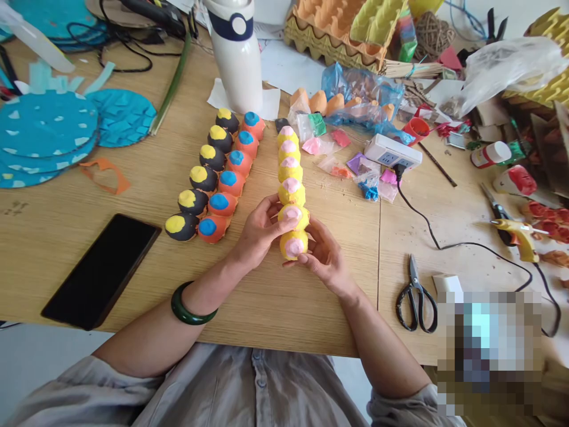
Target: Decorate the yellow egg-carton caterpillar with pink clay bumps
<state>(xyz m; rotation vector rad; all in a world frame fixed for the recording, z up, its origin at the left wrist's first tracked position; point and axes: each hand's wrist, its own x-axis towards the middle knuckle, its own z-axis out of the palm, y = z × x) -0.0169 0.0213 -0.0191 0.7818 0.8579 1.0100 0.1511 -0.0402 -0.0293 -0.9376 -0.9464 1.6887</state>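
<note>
A long row of yellow egg-carton cups (290,193) with pink tops is held by the hands, near the middle of the counter (133,284). The row lies straight, and its long side runs from near to far. Its near end is held in front of the person. The left hand (260,231) is curved around the left side of the row, and its fingers (287,216) are pressed on the second cup from the near end. The right hand (322,258) is cupped at the right side and is a bit nearer to the person. Its fingers (302,263) are tucked under the nearest cup. Neither hand is spread flat. A green bangle (194,305) is worn on the left arm. Just left of the hands, black cups (203,178) with yellow tops are lined up beside orange cups (226,182) with blue tops. Farther right, small clear bags (368,178) are seen with bits of pink and blue in them. Black scissors (415,302) are laid on the counter to the right.
</note>
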